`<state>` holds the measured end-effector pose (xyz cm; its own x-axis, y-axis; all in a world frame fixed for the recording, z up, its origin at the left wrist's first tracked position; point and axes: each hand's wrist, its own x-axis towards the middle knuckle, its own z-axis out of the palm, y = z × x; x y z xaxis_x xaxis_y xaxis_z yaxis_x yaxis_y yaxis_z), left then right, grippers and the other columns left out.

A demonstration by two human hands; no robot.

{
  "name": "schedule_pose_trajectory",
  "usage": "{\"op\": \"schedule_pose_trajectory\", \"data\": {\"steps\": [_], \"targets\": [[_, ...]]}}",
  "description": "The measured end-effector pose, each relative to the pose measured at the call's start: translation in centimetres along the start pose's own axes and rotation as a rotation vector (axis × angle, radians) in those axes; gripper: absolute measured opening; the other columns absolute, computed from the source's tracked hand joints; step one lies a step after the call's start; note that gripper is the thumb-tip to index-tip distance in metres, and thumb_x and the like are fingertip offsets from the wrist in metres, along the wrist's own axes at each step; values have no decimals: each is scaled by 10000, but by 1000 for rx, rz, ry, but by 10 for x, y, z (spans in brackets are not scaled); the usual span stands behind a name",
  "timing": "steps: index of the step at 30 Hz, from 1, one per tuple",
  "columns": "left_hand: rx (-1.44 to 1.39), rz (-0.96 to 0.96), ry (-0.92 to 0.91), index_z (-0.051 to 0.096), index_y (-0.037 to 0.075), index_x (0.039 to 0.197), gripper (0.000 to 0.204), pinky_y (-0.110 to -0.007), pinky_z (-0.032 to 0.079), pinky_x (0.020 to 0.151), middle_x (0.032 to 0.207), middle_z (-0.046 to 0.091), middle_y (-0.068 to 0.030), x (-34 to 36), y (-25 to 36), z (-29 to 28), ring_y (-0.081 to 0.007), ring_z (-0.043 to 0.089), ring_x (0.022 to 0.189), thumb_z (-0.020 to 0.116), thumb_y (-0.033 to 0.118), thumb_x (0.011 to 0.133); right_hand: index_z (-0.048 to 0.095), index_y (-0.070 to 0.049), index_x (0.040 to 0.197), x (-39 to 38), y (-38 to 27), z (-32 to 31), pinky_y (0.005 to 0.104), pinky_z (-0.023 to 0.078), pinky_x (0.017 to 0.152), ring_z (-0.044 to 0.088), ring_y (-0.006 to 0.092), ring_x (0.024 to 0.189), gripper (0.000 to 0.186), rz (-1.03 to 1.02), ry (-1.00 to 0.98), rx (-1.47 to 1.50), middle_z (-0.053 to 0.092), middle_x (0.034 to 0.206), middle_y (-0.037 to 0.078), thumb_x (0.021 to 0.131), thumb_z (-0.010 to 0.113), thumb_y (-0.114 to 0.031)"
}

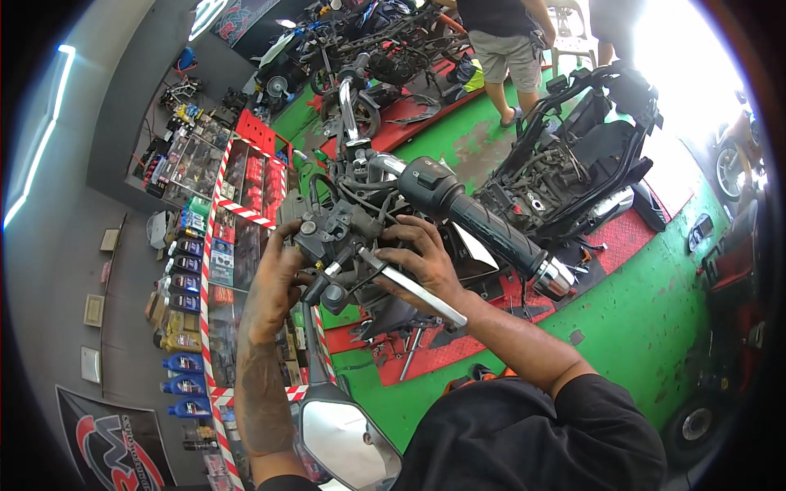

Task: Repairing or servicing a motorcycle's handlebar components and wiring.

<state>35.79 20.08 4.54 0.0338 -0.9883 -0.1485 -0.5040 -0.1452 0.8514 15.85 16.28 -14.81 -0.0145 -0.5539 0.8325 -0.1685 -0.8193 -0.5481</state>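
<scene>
At the centre is a motorcycle's brake master cylinder assembly [319,229], with a silver lever [434,301] angled down to the right. My left hand [280,270] grips its left side, fingers curled. My right hand [416,258] has its fingers bent on the assembly's right side, partly behind the lever. Just above sit the black handlebar switch housing [430,184] and rubber grip [499,233], with cables running beside them. A mirror [340,430] hangs below on a dark stem. What exactly my fingertips press on is partly hidden.
A stripped motorcycle body [565,155] stands right on a red platform [622,245]. Tools [409,352] lie below. A glass display case [221,278] with bottles is left, more motorcycles [377,41] behind. A person [503,49] stands at the back, another partly visible beside them.
</scene>
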Motion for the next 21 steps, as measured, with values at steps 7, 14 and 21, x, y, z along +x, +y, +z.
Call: {"op": "schedule_pose_trajectory", "data": {"steps": [7, 14, 21], "targets": [[-4, 92, -39, 184, 7, 1613, 1027, -372, 441, 1090, 1517, 439, -246, 18, 12, 18, -301, 524, 1324, 813, 349, 877, 604, -159, 1317, 14, 12, -20, 497, 424, 1141, 422, 385, 1424, 514, -114, -225, -3, 546, 1388, 104, 844, 797, -218], [-26, 192, 42, 336, 8, 1566, 955, -375, 461, 1087, 1468, 496, -227, 20, 4, 29, -267, 563, 1284, 866, 242, 807, 437, -17, 1478, 6, 33, -49, 502, 221, 1261, 260, 336, 1549, 631, 376, -504, 793, 371, 1590, 193, 906, 695, -87], [-119, 108, 169, 286, 116, 1616, 1047, -357, 583, 928, 1352, 609, -181, -3, -12, 36, -248, 682, 1111, 887, 219, 764, 328, -20, 1564, 40, 11, -32, 464, 315, 1222, 407, 314, 1465, 747, 474, -403, 953, 438, 1525, 203, 954, 686, -262]]}}
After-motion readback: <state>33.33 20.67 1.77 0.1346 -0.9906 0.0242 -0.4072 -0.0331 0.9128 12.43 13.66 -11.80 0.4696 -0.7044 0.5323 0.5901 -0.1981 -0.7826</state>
